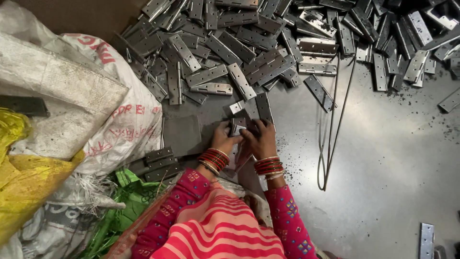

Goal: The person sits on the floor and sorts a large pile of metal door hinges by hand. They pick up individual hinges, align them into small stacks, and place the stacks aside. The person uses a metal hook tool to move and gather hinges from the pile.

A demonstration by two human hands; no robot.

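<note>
My left hand [223, 139] and my right hand [258, 139] meet over a small grey metal hinge [237, 125] low on the floor, both gripping it with fingers curled. Red bangles ring both wrists, and pink patterned sleeves cover my forearms. Just above the hands lie two loose hinge leaves [263, 106], and beyond them spreads a big heap of grey metal hinges [249, 43]. How the held hinge is folded is hidden by my fingers.
White woven sacks [115, 115] and a yellow bag [19, 177] crowd the left side, with green cloth [129, 196] below. A flat grey plate [182, 135] and a hinge stack [160, 164] lie left of my hands. Thin wire rods [330, 129] run down the grey floor.
</note>
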